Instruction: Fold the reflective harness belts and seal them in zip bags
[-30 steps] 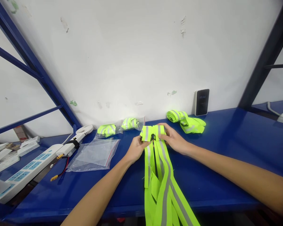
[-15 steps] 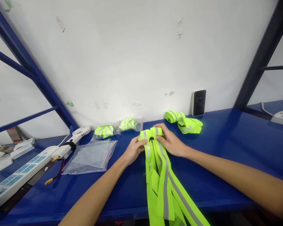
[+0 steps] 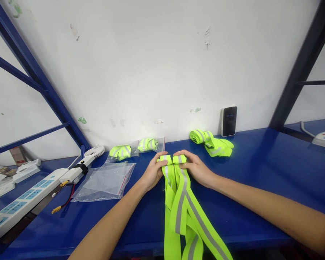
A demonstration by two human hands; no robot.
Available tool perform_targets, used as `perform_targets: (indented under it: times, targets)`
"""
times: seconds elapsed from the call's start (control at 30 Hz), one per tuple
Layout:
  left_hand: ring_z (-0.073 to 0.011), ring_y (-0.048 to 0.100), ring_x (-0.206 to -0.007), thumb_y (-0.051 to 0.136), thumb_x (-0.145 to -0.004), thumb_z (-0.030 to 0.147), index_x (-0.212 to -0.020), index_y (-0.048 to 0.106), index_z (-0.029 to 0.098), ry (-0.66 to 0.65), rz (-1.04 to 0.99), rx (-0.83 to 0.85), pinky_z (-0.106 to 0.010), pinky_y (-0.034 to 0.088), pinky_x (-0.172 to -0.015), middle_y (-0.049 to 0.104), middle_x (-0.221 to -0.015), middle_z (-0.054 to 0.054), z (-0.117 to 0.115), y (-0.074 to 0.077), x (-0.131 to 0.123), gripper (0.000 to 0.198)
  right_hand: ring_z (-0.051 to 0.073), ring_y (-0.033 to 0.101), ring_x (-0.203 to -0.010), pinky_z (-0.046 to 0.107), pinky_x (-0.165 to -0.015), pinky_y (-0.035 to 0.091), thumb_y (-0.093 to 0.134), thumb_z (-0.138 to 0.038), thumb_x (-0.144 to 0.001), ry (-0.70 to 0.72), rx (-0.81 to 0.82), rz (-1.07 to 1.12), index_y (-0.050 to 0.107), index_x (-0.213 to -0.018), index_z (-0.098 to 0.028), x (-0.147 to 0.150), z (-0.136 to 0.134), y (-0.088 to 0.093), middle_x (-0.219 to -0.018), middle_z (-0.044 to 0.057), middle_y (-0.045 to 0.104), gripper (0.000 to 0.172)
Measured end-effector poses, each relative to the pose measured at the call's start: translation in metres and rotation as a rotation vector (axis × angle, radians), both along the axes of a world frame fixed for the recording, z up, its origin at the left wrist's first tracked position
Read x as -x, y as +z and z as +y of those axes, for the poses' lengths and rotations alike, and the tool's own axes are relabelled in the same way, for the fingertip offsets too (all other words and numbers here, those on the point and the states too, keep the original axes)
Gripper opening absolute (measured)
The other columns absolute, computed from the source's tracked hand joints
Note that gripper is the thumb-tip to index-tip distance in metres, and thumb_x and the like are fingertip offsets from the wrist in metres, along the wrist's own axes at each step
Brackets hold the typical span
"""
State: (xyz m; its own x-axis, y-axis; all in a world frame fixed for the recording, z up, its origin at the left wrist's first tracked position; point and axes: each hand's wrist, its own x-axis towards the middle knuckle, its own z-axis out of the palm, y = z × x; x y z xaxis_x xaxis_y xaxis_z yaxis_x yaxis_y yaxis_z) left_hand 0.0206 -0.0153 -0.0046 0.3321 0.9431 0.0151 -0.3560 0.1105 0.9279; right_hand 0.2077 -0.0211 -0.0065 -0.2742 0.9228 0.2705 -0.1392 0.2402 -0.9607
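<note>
Both hands grip a fluorescent yellow reflective strap (image 3: 182, 213) with grey stripes, its top rolled up in two side-by-side coils. My left hand (image 3: 153, 171) is closed on the left coil, thumb in front and fingers behind. My right hand (image 3: 196, 167) pinches the right coil the same way. Several loose lengths hang from the coils over the table's front edge. Behind my right hand lies another reflective strap (image 3: 215, 142), partly rolled. Two clear bags with folded yellow straps, a left bag (image 3: 120, 152) and a right bag (image 3: 148, 144), lie against the wall.
Flat clear zip bags (image 3: 104, 182) lie left of my left arm. Beyond them are a white handheld fan (image 3: 94, 151), a cable with yellow connectors (image 3: 67, 196) and a long power strip (image 3: 27, 198). A black-fronted device (image 3: 229, 121) leans on the wall. Blue frame posts (image 3: 51, 97) flank the table.
The coils have tilted and sit slightly lower, with my fingers curled over their tops. The hanging lengths have swung a little to the left. The view has shifted slightly.
</note>
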Motion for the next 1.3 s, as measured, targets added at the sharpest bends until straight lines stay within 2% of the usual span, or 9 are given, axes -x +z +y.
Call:
perform_targets:
  times: [0.1,0.23,0.3,0.43,0.63,0.73,0.93,1.1,1.3]
  targets:
    - [-0.0167,0.066,-0.080,0.078,-0.068,0.018,-0.135,0.040,0.022,0.025,-0.037,-0.019,-0.029,0.050,-0.076,0.067,-0.093,-0.002,-0.001,0.001,-0.001,0.077,0.024,0.064,-0.096,0.035,-0.085,0.049,0.059,-0.020,-0.073,0.129,0.255,0.212,0.063,-0.111,-0.022,0.003,-0.003,0.003,-0.099,0.003,0.069,0.038]
    - [-0.0222,0.068,-0.094,0.079,-0.068,0.015,-0.147,0.023,0.026,-0.013,-0.028,-0.040,-0.036,0.048,-0.090,0.070,-0.099,-0.005,-0.001,-0.004,-0.001,0.097,0.021,0.068,-0.090,0.036,-0.085,0.052,0.064,-0.013,-0.072,0.087,0.477,0.261,0.038,-0.141,-0.027,0.001,0.000,0.005,-0.100,0.004,0.072,0.075]
    - [-0.0244,0.068,-0.098,0.078,-0.071,0.017,-0.149,0.018,0.027,-0.050,-0.006,-0.060,-0.039,0.047,-0.092,0.070,-0.103,-0.006,0.000,-0.007,0.000,0.100,0.019,0.069,-0.084,0.034,-0.079,0.054,0.064,-0.008,-0.070,0.089,0.537,0.239,0.033,-0.144,-0.025,-0.002,0.003,0.006,-0.098,0.005,0.072,0.082]
    - [-0.0271,0.067,-0.101,0.078,-0.073,0.020,-0.144,0.030,0.024,-0.097,0.042,-0.118,-0.040,0.048,-0.091,0.069,-0.110,-0.009,0.005,-0.011,0.002,0.086,0.016,0.068,-0.075,0.028,-0.067,0.054,0.065,-0.004,-0.067,0.111,0.502,0.211,0.050,-0.127,-0.022,-0.007,0.007,0.005,-0.091,0.003,0.072,0.065]
    - [-0.0280,0.061,-0.113,0.078,-0.073,0.024,-0.122,0.054,0.019,-0.095,0.089,-0.222,-0.039,0.044,-0.099,0.066,-0.120,-0.011,0.009,-0.011,0.002,0.055,0.021,0.069,-0.085,0.033,-0.079,0.055,0.068,-0.007,-0.068,0.158,0.441,0.288,0.065,-0.093,-0.016,-0.006,0.005,0.004,-0.092,0.007,0.074,0.026]
    - [-0.0271,0.058,-0.116,0.078,-0.072,0.023,-0.121,0.057,0.020,-0.070,0.098,-0.228,-0.037,0.042,-0.100,0.064,-0.124,-0.009,0.007,-0.010,0.001,0.054,0.024,0.069,-0.088,0.035,-0.081,0.055,0.068,-0.007,-0.067,0.177,0.433,0.353,0.066,-0.090,-0.017,-0.004,0.001,0.008,-0.093,0.007,0.074,0.026]
    - [-0.0264,0.063,-0.103,0.075,-0.072,0.025,-0.122,0.053,0.021,-0.108,0.124,-0.134,-0.035,0.048,-0.085,0.065,-0.117,-0.008,-0.001,-0.010,-0.004,0.055,0.024,0.070,-0.085,0.035,-0.076,0.055,0.066,-0.010,-0.067,0.129,0.404,0.344,0.063,-0.092,-0.019,0.001,-0.004,0.010,-0.093,0.004,0.074,0.027]
    - [-0.0230,0.063,-0.094,0.064,-0.072,0.019,-0.124,0.052,0.021,-0.026,0.208,-0.091,-0.032,0.047,-0.080,0.067,-0.109,-0.004,-0.003,-0.012,-0.006,0.053,0.024,0.069,-0.082,0.035,-0.073,0.055,0.067,-0.011,-0.065,0.072,0.376,0.297,0.060,-0.091,-0.021,0.005,-0.008,0.009,-0.090,0.003,0.073,0.029]
    - [-0.0242,0.056,-0.112,0.059,-0.072,0.011,-0.129,0.050,0.022,0.025,0.288,-0.177,-0.030,0.044,-0.091,0.062,-0.121,-0.004,-0.005,-0.007,-0.008,0.059,0.024,0.068,-0.087,0.034,-0.075,0.053,0.069,-0.010,-0.065,0.125,0.300,0.317,0.060,-0.102,-0.022,0.003,-0.007,0.008,-0.093,0.002,0.072,0.039]
